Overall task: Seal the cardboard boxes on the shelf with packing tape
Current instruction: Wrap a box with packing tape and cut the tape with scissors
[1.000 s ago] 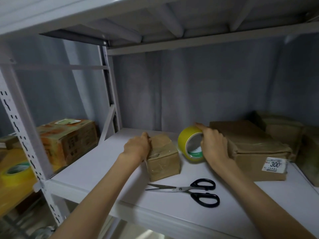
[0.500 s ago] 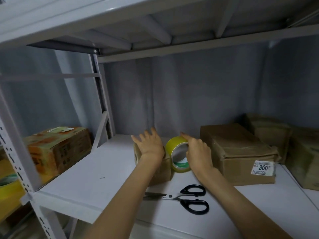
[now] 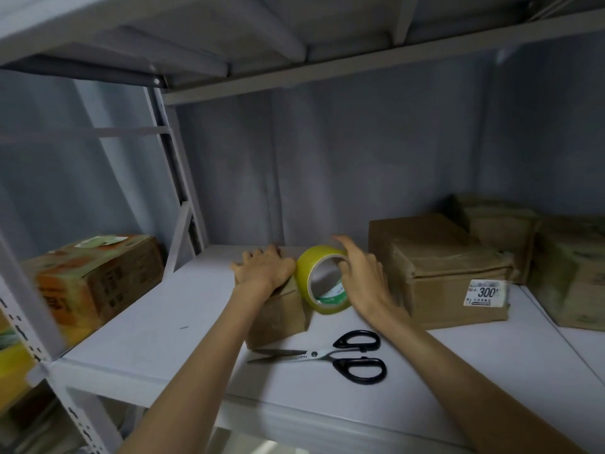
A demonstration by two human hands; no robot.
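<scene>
We see the left hand lying flat on top of the small box, fingers spread and pressing down, curled round nothing. The right hand has its grip on the tape roll, thumb inside the core and fingers over the yellow rim; the roll stands on edge, touching the small box's right side, and its green core label is too blurred to read. Both sit mid-shelf. Black-handled scissors lie closed just in front of the box. Right of the roll rests a bigger box whose white sticker reads "300". More boxes stand behind it. An orange-printed carton sits in the left bay, its writing unreadable.
</scene>
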